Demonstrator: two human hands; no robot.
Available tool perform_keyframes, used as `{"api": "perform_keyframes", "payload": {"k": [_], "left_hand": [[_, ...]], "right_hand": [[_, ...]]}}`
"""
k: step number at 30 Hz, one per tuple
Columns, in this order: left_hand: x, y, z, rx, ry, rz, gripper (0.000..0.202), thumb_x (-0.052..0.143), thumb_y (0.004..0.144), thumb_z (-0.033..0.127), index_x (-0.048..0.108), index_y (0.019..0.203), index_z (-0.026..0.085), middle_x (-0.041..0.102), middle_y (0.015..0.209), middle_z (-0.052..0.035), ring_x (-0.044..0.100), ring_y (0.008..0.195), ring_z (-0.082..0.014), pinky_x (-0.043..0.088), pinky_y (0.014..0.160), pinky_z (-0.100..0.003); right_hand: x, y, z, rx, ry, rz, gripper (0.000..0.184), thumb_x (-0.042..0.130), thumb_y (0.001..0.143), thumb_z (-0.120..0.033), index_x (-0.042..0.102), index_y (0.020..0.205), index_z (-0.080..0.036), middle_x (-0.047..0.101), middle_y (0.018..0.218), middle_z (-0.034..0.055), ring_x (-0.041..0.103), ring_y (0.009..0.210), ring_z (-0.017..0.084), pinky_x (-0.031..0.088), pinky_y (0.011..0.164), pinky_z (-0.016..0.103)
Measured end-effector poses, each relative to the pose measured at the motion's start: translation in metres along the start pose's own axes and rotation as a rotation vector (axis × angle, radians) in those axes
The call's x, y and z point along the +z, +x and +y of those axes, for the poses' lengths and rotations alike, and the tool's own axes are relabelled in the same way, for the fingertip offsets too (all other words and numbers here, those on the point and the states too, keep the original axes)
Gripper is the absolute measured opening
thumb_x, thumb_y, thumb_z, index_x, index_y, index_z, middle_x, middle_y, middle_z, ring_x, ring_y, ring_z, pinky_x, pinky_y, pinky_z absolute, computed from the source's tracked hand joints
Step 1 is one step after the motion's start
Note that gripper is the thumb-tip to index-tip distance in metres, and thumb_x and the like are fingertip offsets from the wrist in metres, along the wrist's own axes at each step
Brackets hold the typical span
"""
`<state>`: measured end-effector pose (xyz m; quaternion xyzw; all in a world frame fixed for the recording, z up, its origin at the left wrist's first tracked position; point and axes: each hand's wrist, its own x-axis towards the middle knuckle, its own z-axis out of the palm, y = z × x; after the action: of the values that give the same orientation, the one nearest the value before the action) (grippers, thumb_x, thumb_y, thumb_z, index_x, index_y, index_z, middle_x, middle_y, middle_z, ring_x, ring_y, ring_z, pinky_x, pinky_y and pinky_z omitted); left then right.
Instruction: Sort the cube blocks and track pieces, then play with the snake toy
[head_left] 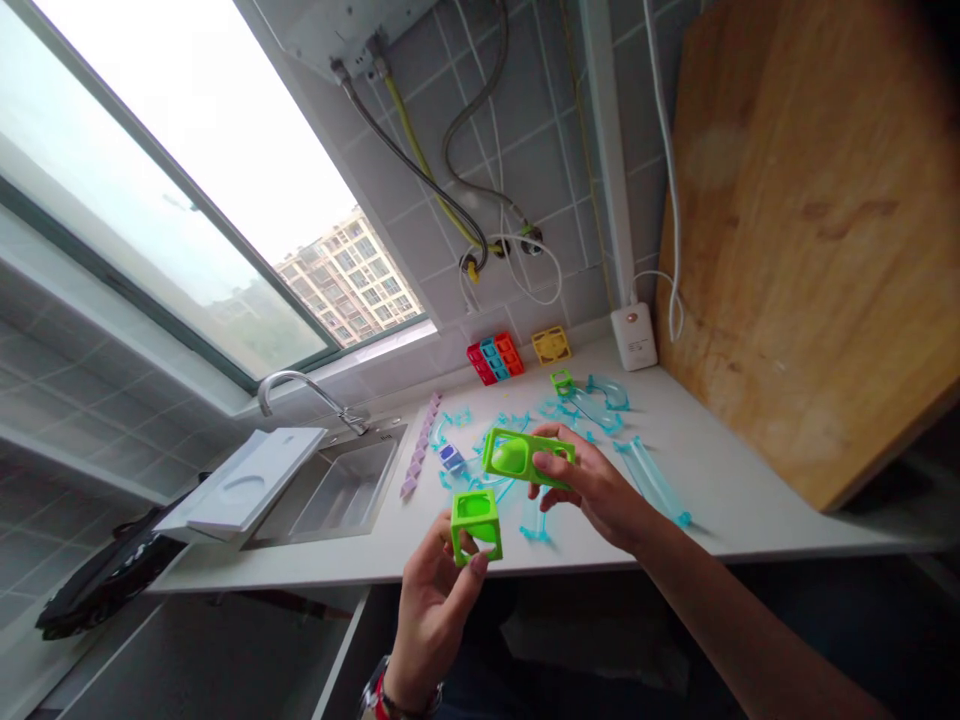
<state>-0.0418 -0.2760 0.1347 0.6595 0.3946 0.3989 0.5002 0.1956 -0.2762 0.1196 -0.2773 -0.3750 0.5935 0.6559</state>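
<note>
Green open-frame plastic cube point(475, 520) low centre of frame, left hand point(433, 600) grip closed round it. Right hand point(604, 492) grip closed on green oblong plastic block point(517, 455) just above, over white bench point(724, 480) with clear blue track pieces point(600, 405).

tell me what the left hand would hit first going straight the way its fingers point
Most likely the green scoop piece in the right hand, just beyond the green cube the left hand holds. Depth is unclear, so it might pass beneath and meet the blue track pieces.
</note>
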Motion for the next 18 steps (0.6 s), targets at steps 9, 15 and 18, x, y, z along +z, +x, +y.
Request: {"api": "perform_keyframes", "payload": {"k": [9, 15, 18], "left_hand": [[0.004, -0.002, 0.014, 0.019, 0.094, -0.144, 0.012, 0.071, 0.088, 0.030, 0.065, 0.089, 0.020, 0.062, 0.093, -0.0048, 0.058, 0.085, -0.0195, 0.050, 0.081, -0.029], [0.006, -0.003, 0.019, 0.024, 0.098, -0.152, 0.012, 0.071, 0.089, 0.030, 0.066, 0.092, 0.019, 0.063, 0.094, -0.0061, 0.058, 0.087, -0.0200, 0.049, 0.076, -0.027], [0.007, -0.002, 0.019, 0.023, 0.075, -0.149, 0.012, 0.071, 0.089, 0.030, 0.065, 0.091, 0.020, 0.064, 0.093, -0.0060, 0.059, 0.088, -0.0204, 0.050, 0.077, -0.027]], "right_hand": [[0.007, -0.007, -0.006, -0.093, -0.116, -0.024, 0.041, 0.077, 0.082, -0.046, 0.057, 0.109, -0.024, 0.064, 0.097, 0.0027, 0.066, 0.079, 0.019, 0.062, 0.065, 0.034], [0.009, -0.009, -0.007, -0.100, -0.131, -0.034, 0.039, 0.077, 0.082, -0.045, 0.058, 0.109, -0.024, 0.065, 0.093, 0.0012, 0.066, 0.076, 0.018, 0.059, 0.065, 0.031], [0.010, -0.009, -0.005, -0.104, -0.172, -0.036, 0.039, 0.078, 0.081, -0.044, 0.059, 0.108, -0.023, 0.067, 0.093, 0.0019, 0.066, 0.077, 0.017, 0.056, 0.066, 0.029]]}}
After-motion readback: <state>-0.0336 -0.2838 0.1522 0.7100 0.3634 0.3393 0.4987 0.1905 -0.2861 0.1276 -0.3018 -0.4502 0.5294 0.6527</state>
